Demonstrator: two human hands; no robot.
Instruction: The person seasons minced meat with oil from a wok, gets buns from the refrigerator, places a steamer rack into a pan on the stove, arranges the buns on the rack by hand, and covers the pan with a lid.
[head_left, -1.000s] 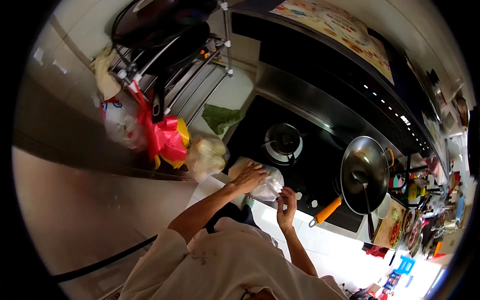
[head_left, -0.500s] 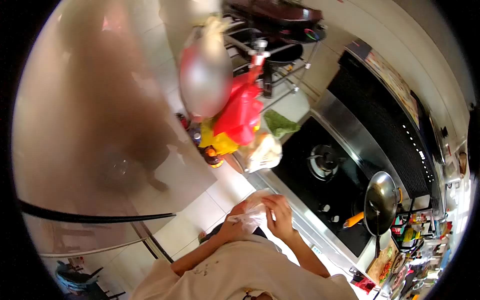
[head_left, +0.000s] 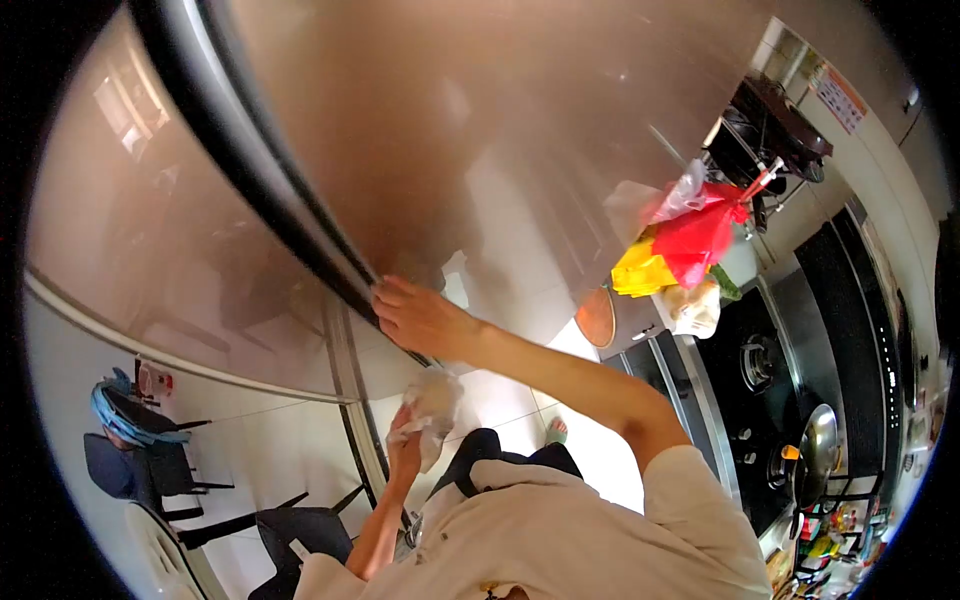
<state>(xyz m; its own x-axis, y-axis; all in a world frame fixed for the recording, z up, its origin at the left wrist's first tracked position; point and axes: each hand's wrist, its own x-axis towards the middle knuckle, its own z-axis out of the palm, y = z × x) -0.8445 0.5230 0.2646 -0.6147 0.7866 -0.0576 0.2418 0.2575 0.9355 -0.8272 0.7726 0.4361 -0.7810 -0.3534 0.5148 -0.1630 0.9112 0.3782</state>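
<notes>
A crumpled clear plastic bag (head_left: 436,402) is held in my left hand (head_left: 405,445), low in front of my body. What the bag contains, if anything, I cannot make out. My right hand (head_left: 420,318) reaches across to the left, its fingers curled at the dark edge strip of a glossy brownish fridge door (head_left: 390,150). The fingertips are partly hidden at that edge. Beside the strip, on the left, is a second glossy panel (head_left: 200,220).
Red (head_left: 700,235) and yellow bags (head_left: 642,266) hang beyond the fridge at the right. A black gas hob (head_left: 735,390) with a wok (head_left: 818,450) lies along the right-hand counter. Dark chairs (head_left: 300,535) stand at lower left. A bare foot (head_left: 556,430) shows on the tiles.
My view has swung toward the fridge. Both hands were together on the plastic bag; now the right has let go and reached to the door edge, while the left keeps the bag.
</notes>
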